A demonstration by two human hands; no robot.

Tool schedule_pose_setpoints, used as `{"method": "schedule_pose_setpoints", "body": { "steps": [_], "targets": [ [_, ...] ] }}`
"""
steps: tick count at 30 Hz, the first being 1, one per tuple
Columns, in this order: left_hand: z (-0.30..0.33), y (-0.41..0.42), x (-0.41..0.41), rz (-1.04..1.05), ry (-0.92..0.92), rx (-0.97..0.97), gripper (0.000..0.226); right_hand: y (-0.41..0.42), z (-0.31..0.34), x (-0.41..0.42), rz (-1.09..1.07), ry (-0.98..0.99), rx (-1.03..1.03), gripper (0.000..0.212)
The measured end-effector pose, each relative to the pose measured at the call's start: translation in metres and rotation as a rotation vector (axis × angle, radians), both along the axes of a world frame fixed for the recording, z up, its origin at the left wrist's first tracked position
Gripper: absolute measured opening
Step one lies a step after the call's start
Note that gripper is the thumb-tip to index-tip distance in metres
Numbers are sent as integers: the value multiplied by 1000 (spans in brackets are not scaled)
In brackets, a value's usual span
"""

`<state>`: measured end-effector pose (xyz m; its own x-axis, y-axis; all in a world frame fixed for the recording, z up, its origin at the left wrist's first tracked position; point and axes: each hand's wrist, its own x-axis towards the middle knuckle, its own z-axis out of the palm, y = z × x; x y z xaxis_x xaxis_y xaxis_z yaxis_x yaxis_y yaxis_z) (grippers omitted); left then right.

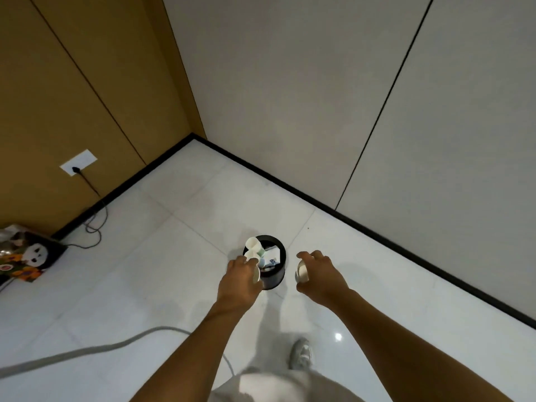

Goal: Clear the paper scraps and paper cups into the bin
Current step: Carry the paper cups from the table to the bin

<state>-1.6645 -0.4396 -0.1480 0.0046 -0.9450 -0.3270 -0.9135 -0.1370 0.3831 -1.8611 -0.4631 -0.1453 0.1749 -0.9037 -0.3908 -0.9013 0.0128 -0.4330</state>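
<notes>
A small black round bin (274, 278) stands on the white tiled floor near the room's corner. Paper cups (251, 245) and paper scraps (272, 253) show inside it, and two white cups poke above its left rim. My left hand (239, 278) is at the bin's left side and grips a white paper cup (256, 275), mostly hidden by the fingers. My right hand (317, 271) hovers just right of the bin, its fingers curled round another white paper cup (301, 272) whose open mouth faces left.
A grey hose or cable (87, 351) curves across the floor at the lower left. A bag with a doll-like print (26, 256) leans on the brown wall, below a socket (78, 166) with a black cord. My shoe (301, 353) stands behind the bin.
</notes>
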Motion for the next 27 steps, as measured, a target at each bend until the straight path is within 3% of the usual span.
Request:
{"method": "schedule_pose_setpoints", "body": {
  "steps": [10, 27],
  "targets": [
    [-31, -80, 33, 375, 8, 92, 45, -134, -30, 52, 321, 28, 53, 64],
    [-78, -211, 105, 749, 204, 213, 53, -313, -71, 147, 619, 129, 135, 63]
  ]
}}
